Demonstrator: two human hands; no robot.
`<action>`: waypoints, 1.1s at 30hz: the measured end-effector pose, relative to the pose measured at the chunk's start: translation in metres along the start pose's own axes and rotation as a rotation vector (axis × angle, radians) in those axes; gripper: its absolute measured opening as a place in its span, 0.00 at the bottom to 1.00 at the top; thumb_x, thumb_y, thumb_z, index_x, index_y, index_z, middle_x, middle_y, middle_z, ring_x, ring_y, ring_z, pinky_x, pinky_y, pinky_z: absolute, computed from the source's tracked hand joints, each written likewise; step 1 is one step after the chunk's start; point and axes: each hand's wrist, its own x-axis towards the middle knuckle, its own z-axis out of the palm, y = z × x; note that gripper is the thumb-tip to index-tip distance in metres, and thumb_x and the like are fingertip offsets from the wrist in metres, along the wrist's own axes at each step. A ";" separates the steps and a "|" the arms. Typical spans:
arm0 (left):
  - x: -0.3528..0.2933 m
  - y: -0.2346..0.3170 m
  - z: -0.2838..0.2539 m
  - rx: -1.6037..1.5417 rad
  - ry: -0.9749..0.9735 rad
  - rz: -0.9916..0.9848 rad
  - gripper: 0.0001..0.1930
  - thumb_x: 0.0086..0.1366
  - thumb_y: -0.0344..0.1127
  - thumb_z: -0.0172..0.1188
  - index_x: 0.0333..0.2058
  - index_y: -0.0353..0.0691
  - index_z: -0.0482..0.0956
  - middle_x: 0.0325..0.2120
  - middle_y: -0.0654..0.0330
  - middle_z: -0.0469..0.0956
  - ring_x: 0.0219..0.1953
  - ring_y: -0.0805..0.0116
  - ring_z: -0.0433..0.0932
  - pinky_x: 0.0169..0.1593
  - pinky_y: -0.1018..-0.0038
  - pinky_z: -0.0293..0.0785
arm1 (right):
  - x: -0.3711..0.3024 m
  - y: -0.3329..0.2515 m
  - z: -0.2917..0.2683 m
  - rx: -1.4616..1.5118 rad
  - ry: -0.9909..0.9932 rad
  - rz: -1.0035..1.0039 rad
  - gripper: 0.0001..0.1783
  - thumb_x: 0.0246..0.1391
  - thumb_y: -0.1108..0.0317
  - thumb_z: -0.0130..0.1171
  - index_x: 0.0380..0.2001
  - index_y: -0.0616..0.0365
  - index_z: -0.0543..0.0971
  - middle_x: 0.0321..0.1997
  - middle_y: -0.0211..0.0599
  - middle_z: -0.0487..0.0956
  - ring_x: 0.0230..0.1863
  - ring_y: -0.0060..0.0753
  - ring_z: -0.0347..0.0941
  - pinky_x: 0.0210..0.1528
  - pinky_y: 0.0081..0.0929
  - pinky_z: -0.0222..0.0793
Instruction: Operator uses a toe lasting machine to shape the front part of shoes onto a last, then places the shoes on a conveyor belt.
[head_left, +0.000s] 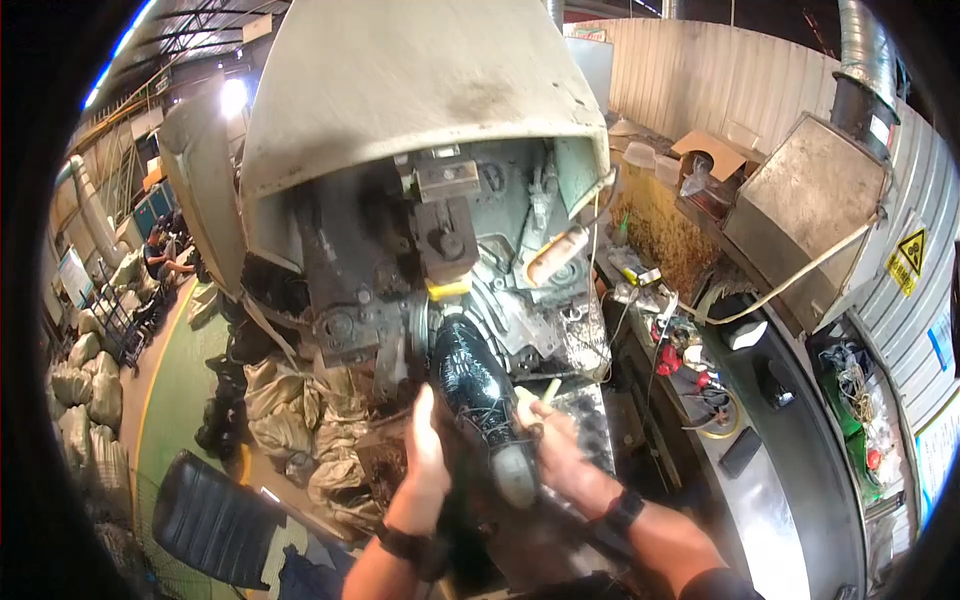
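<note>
A glossy black shoe upper is stretched over a last, with its toe in the jaws of a machine. The last's grey end points toward me, and laces cross the upper. My left hand is beside the shoe's left side, fingers stretched out and holding nothing. On the other side, my right hand is closed near the shoe's opening. Its fingers are curled around a small dark thing that I cannot make out. A pale stick rises just beyond that hand.
A large cream hood covers the machine. Right of it, a bench carries tools and red parts beside a dark curved conveyor. At left are crumpled sacks and a black chair. A person sits far off.
</note>
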 end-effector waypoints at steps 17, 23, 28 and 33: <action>0.035 -0.011 0.013 -0.079 0.424 0.075 0.12 0.68 0.39 0.65 0.42 0.35 0.80 0.37 0.60 0.80 0.35 0.68 0.79 0.40 0.72 0.77 | 0.074 0.021 0.005 0.083 0.200 0.001 0.34 0.65 0.69 0.59 0.69 0.67 0.59 0.48 0.36 0.78 0.44 0.22 0.74 0.46 0.22 0.75; 0.027 -0.016 0.013 -0.023 0.500 0.101 0.13 0.69 0.41 0.64 0.38 0.35 0.79 0.34 0.60 0.80 0.34 0.68 0.78 0.38 0.71 0.77 | 0.066 0.027 0.003 0.016 0.248 0.010 0.34 0.65 0.69 0.60 0.69 0.65 0.59 0.43 0.33 0.78 0.40 0.21 0.75 0.43 0.22 0.75; 0.027 -0.010 0.003 0.023 0.484 0.081 0.18 0.70 0.46 0.62 0.44 0.34 0.79 0.40 0.60 0.80 0.40 0.67 0.78 0.46 0.68 0.76 | 0.058 0.006 0.028 0.092 0.220 0.045 0.29 0.67 0.69 0.58 0.67 0.63 0.62 0.42 0.32 0.78 0.39 0.21 0.75 0.41 0.21 0.75; 0.040 -0.010 -0.005 -0.007 0.395 0.072 0.23 0.71 0.50 0.59 0.52 0.34 0.78 0.47 0.60 0.81 0.46 0.66 0.79 0.53 0.67 0.75 | 0.073 0.014 0.023 0.089 0.287 0.037 0.33 0.65 0.69 0.60 0.68 0.63 0.60 0.40 0.31 0.78 0.39 0.23 0.75 0.45 0.23 0.75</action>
